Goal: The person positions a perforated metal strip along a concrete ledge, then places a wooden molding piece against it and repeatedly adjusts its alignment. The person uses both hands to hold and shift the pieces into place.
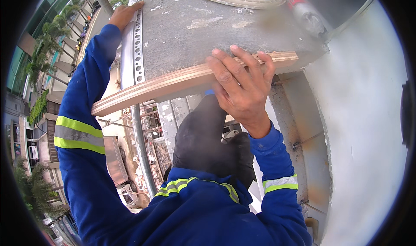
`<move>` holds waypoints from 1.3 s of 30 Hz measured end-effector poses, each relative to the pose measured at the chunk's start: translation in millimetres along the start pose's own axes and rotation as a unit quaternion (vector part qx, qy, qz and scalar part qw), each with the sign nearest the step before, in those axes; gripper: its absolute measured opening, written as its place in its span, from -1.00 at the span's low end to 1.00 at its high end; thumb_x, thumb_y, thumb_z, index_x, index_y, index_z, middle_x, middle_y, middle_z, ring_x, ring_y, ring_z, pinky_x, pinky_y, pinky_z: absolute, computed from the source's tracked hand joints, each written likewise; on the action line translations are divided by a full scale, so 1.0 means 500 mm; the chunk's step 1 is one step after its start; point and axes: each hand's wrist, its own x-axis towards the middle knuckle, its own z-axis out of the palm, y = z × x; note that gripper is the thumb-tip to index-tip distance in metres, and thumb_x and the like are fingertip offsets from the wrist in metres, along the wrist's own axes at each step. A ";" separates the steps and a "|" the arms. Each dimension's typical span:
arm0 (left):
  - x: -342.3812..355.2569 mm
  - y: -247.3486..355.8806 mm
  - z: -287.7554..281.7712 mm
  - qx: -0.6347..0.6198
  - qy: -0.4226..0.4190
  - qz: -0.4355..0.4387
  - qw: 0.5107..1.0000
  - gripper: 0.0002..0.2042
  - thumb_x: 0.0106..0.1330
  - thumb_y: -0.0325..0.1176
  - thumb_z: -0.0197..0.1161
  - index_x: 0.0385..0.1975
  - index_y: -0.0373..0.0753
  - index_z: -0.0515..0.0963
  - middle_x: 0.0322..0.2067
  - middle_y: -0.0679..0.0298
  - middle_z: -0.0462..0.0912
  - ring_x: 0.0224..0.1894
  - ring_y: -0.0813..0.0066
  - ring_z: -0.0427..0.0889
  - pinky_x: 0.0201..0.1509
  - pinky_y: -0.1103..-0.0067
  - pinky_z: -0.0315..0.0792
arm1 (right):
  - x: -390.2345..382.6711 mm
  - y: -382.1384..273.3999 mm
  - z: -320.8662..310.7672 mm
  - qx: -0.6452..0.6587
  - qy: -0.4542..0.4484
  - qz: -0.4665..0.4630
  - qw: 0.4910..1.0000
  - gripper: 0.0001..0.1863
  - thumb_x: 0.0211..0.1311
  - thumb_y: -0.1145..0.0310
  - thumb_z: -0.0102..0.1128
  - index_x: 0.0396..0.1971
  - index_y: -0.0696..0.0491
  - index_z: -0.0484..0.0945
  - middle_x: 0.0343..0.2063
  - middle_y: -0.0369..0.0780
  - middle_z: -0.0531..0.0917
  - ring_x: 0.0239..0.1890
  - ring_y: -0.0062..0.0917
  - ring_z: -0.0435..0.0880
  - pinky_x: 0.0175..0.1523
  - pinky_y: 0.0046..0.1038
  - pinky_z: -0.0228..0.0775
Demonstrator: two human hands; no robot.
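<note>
**Right hand point(245, 85) clamps the near edge of a grey platform point(173, 42)**

The grey platform lies in front of the person, its layered plywood edge point(169, 84) facing the body and its top streaked with pale smears. The right hand is near the right end of this near edge: 4 fingers, slightly apart, bend over the top, while the thumb tucks in below, so they are clamped on the wood. The left hand point(122, 16) is at the far part of the left edge, with 1 digit stretched across a perforated metal strip point(138, 42) that runs along that side; whether its other fingers grip the metal, I cannot tell.

2 containers are on the platform. A round, pale tub point(229, 2) is at the far edge, partly cut off from view; a whitish surface shows within its rim, but I cannot tell whether that is contents or a lid. A clear plastic bottle point(311, 20) with a red patch lies toward the far right corner, near a white wall point(368, 94); a blur hides what it holds. Well below the left edge, a truck point(116, 159) carries a boxy grey body, its load hidden.
</note>
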 end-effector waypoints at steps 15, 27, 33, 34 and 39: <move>-0.023 0.026 0.003 -0.182 0.047 -0.105 0.977 -0.52 0.41 0.04 0.18 -0.03 -0.31 0.68 -0.28 0.05 0.73 -0.33 0.38 0.74 -0.13 0.52 0.53 | 0.009 0.001 -0.003 0.000 0.005 -0.013 1.000 -0.73 0.18 0.33 0.27 -0.09 -0.13 0.71 -0.05 -0.43 0.69 0.04 -0.44 0.59 0.25 -0.01 0.12; -0.021 0.009 0.005 0.024 0.014 0.036 0.999 -0.64 0.53 0.03 0.00 0.19 0.20 0.59 -0.21 -0.02 0.67 -0.30 0.24 0.76 0.01 0.44 0.57 | 0.011 0.002 -0.004 0.000 -0.007 -0.014 1.000 -0.55 -0.03 0.38 0.41 -0.04 -0.20 0.70 -0.03 -0.48 0.70 0.06 -0.50 0.60 0.30 -0.09 0.08; 0.047 -0.090 0.052 0.149 0.083 0.109 0.979 -0.62 0.55 -0.29 -0.07 0.26 0.20 0.51 -0.15 -0.07 0.69 -0.22 0.14 0.78 0.02 0.41 0.62 | 0.008 0.004 -0.009 -0.004 -0.029 -0.009 1.000 -0.52 -0.04 0.39 0.42 -0.01 -0.23 0.70 0.00 -0.49 0.70 0.09 -0.50 0.60 0.36 -0.11 0.06; 0.057 -0.102 0.049 0.208 0.093 0.149 0.962 -0.60 0.54 -0.36 -0.08 0.28 0.20 0.49 -0.14 -0.08 0.69 -0.21 0.12 0.78 0.02 0.40 0.62 | 0.007 0.004 -0.011 -0.003 -0.031 -0.009 0.999 -0.52 -0.04 0.39 0.42 -0.01 -0.23 0.70 0.00 -0.49 0.70 0.09 -0.50 0.60 0.36 -0.12 0.06; 0.061 -0.089 0.060 0.218 0.085 0.128 0.964 -0.54 0.52 -0.44 -0.08 0.30 0.23 0.46 -0.16 -0.09 0.70 -0.23 0.08 0.77 -0.01 0.39 0.63 | 0.008 0.005 -0.011 -0.007 -0.028 -0.012 1.000 -0.52 -0.05 0.40 0.42 -0.02 -0.23 0.70 0.00 -0.48 0.70 0.09 -0.49 0.60 0.36 -0.14 0.05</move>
